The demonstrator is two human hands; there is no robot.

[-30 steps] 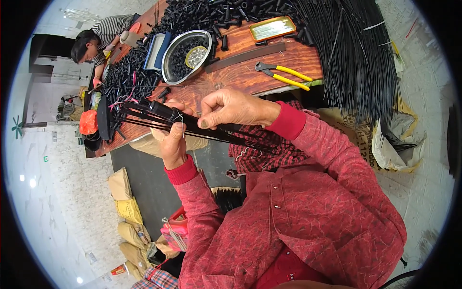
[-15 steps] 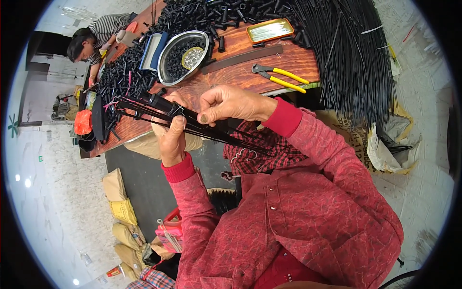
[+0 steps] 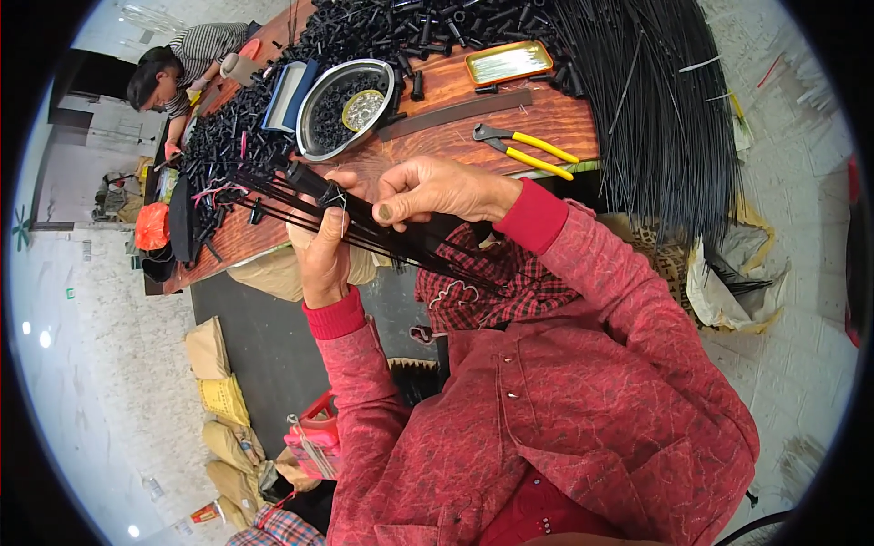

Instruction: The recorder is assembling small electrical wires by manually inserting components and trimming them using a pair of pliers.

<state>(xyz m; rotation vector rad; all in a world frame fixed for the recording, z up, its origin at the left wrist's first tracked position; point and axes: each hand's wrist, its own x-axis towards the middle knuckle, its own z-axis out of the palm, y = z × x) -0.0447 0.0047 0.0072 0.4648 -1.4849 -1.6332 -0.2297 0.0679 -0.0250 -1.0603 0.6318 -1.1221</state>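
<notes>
My left hand (image 3: pixel 325 259) is closed around a bundle of thin black rods (image 3: pixel 401 238), which slants across in front of my chest. Among them lies a thicker black plastic tube (image 3: pixel 308 179), its end pointing to the upper left. A thin pale wire (image 3: pixel 343 221) shows by my left thumb, at the bundle. Just to the right, my right hand (image 3: pixel 446 193) is pinched, thumb against fingers, at the bundle's upper side. What sits in that pinch is too small to make out. The bundle's lower end reaches over a red-and-black checked cloth (image 3: pixel 446 305).
On the wooden table (image 3: pixel 437 136) lie end-cutting pliers with yellow handles (image 3: pixel 537 153), a flat dark bar (image 3: pixel 455 114), a metal bowl of small black parts (image 3: pixel 314 136), a yellow-rimmed tray (image 3: pixel 510 62) and heaped black tubes (image 3: pixel 428 27). Long black rods (image 3: pixel 655 109) hang over the right edge. Another person (image 3: pixel 187 68) works at far left.
The bundle has turned slightly in my left hand, so the black tube's end shows more clearly. My right hand keeps its pinch nearly in place. The whole view has shifted a little.
</notes>
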